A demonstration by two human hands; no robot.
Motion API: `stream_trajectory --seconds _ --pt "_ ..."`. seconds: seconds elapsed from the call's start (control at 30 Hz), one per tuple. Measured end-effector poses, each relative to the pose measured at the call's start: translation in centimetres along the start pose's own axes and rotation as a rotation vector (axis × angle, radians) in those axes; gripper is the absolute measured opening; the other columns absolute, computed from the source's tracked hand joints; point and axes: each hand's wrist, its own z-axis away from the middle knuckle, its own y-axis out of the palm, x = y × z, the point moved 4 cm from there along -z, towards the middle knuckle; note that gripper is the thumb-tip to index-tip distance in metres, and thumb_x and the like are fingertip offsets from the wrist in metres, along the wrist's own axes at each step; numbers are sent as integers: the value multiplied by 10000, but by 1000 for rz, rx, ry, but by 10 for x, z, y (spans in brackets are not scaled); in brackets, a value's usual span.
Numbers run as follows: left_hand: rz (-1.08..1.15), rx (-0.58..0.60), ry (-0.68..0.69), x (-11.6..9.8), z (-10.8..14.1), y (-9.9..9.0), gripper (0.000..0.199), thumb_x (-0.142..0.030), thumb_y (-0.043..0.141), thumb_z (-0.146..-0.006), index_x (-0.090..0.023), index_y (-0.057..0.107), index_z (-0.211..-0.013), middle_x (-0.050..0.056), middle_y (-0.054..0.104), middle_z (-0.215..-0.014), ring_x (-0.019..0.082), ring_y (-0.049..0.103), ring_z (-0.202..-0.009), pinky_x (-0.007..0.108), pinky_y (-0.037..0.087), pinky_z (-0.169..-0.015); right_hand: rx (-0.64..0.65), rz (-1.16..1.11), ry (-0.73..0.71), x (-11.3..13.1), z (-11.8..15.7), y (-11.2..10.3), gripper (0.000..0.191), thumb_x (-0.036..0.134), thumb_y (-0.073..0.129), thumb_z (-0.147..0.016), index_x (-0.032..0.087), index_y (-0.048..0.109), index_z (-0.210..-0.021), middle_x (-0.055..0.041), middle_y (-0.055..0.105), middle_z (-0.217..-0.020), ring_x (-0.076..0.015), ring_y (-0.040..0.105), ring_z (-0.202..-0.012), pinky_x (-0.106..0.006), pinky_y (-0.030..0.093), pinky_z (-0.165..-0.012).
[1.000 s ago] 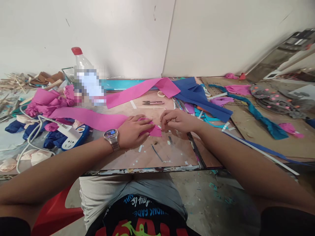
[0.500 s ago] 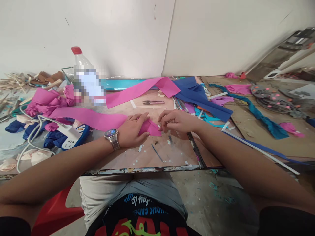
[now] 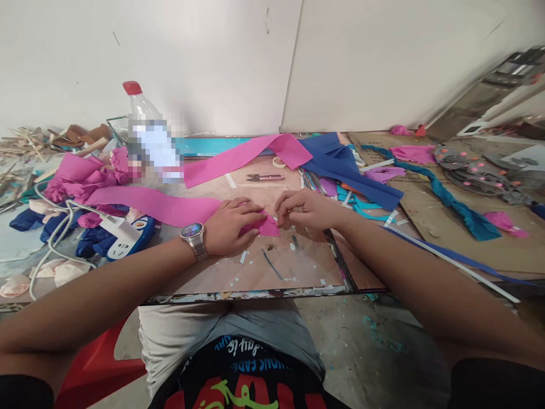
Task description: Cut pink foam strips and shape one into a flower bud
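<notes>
A long pink strip (image 3: 170, 208) runs from the left across the table to my hands. My left hand (image 3: 232, 227) lies flat on its right end, fingers stretched out over the fabric. Just right of the strip's folded tip, my right hand (image 3: 300, 209) has its fingers curled together close to the fabric; what they hold, if anything, is too small to make out. Beyond my hands lie small thread snips (image 3: 264, 177), a roll of tape (image 3: 279, 162) and a second pink strip (image 3: 238, 159).
Blue fabric (image 3: 336, 165) and scraps lie to the right, beside cardboard (image 3: 489, 250) with a teal strip. On the left are a power strip (image 3: 128, 241) with a white cable, pink fabric flowers (image 3: 76, 176) and a red-capped bottle (image 3: 133, 88).
The fingers of my left hand have come down and reach a little further right over the pink strip's folded end. My right hand has barely moved.
</notes>
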Motion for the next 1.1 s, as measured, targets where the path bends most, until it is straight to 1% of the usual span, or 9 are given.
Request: stream_trajectory --seconds 0.1,0.17,0.27,0.37,0.47,0.57,0.73,0.93,1.1 --pt "-6 -5 3 0 0 1 453 -393 515 -955 -292 602 -1389 50 575 -1480 330 440 -1394 580 388 -1129 -50 -5 -4 -2 0 0 364 57 510 -738 231 789 -893 -33 743 -995 -181 680 -961 -336 539 -924" --pt "-17 -6 -1 0 0 1 452 -398 512 -956 -279 609 -1381 51 573 -1483 335 440 -1390 572 387 -1130 -31 12 -14 -4 0 2 395 54 514 -736 240 794 -946 -31 746 -1010 -187 675 -1004 -341 537 -948" --pt "-25 -3 -7 0 0 1 463 -402 508 -956 -270 602 -1390 47 572 -1485 337 432 -1393 562 388 -1131 0 38 -12 -5 0 3 381 47 521 -735 238 797 -914 -29 752 -980 -192 679 -1005 -348 535 -955" --pt "-20 3 -2 0 1 1 473 -395 511 -953 -279 592 -1404 41 564 -1494 332 438 -1386 555 386 -1132 -1 60 15 -6 0 0 315 53 533 -746 224 785 -825 -30 743 -948 -184 688 -917 -331 546 -888" --pt "-18 -1 -3 1 1 1 471 -389 516 -949 -279 594 -1401 37 561 -1498 333 440 -1381 556 384 -1131 -11 102 -24 -7 0 -1 330 48 561 -739 222 781 -914 -31 742 -947 -190 683 -919 -324 540 -868" --pt "-16 -2 -7 0 1 1 472 -387 523 -946 -276 595 -1399 34 559 -1503 335 436 -1385 555 384 -1132 -13 163 -97 -10 0 1 345 64 589 -775 229 780 -1011 -47 726 -1026 -188 674 -951 -323 530 -882" --pt "-14 -6 -3 0 0 1 471 -386 529 -944 -273 596 -1397 34 571 -1491 337 445 -1377 551 390 -1129 0 201 -126 -13 -2 7 270 124 623 -840 248 805 -996 -50 697 -1034 -174 670 -917 -310 525 -834" --pt "-16 -25 3 2 1 3 457 -394 524 -951 -272 601 -1385 37 576 -1482 336 449 -1376 554 398 -1125 -10 189 -171 -11 -3 12 196 181 630 -904 233 808 -967 -69 711 -1016 -187 669 -932 -343 521 -879" --pt "-9 -44 8 3 2 4 483 -399 529 -949 -250 577 -1406 49 550 -1508 332 448 -1381 551 386 -1146 -12 139 -154 -11 -3 12 180 194 595 -943 205 771 -976 -77 721 -1006 -197 662 -955 -366 519 -905"
